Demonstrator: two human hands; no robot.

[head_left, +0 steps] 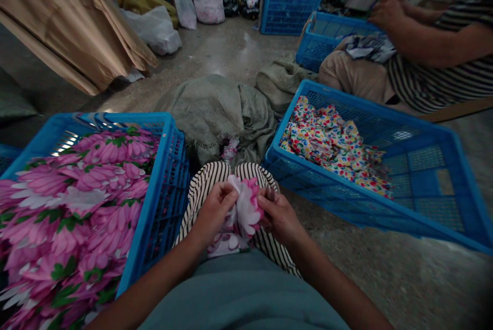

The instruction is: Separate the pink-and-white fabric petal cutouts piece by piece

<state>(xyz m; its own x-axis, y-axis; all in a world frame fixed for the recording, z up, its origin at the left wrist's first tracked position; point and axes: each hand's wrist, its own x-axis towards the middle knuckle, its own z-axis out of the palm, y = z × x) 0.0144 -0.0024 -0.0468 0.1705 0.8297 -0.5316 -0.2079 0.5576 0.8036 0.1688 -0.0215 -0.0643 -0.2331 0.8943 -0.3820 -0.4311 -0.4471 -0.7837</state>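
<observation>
Above my lap, a pink and white petal-shaped fabric piece is stretched between my two hands. My left hand pinches its white edge between thumb and fingers. On the other side, my right hand grips the pink edge, with its fingertips partly hidden. More pink and white fabric lies on my striped trousers beneath the hands. To my left stands a blue basket heaped with pink petal pieces that have green leaf shapes.
On the right, a blue basket holds colourful dotted fabric pieces. A grey-green sack lies before my knees. A seated co-worker is at upper right, beside another blue basket. White bags stand at the back.
</observation>
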